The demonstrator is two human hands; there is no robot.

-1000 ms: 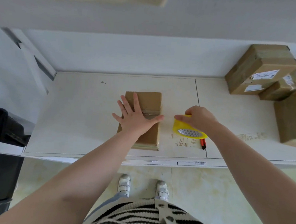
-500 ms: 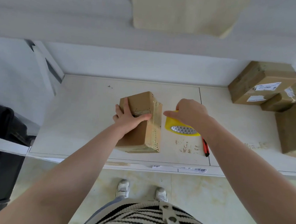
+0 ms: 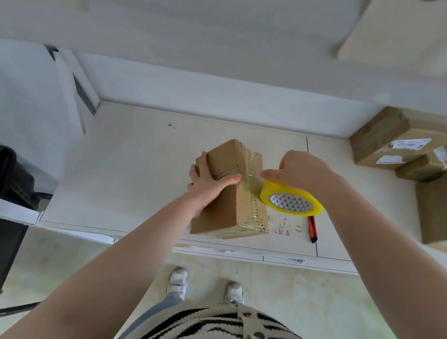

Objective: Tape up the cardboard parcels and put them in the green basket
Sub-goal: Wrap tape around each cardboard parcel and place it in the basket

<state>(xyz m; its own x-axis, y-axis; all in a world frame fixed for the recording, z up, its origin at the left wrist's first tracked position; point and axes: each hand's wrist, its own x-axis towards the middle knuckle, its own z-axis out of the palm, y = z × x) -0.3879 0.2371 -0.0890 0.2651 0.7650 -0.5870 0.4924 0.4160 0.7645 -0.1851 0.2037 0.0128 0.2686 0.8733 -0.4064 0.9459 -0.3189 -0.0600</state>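
A brown cardboard parcel (image 3: 224,211) stands tilted on its long edge on the white table (image 3: 127,168). My left hand (image 3: 208,181) grips it across the top, thumb on the right face and fingers on the left. My right hand (image 3: 301,172) holds a yellow roll of clear tape (image 3: 291,202) close against the parcel's right side. A strip of clear tape runs from the roll onto the parcel near my left thumb. No green basket is in view.
A red and black utility knife (image 3: 313,228) lies on the table just right of the parcel. Several more cardboard parcels (image 3: 398,144) are stacked at the right. A black chair (image 3: 1,193) stands at the left, beside the table's front edge.
My left hand went from pressing flat on the lying parcel to gripping it and tipping it up on its edge. My right hand brought the tape roll in against the parcel's side.
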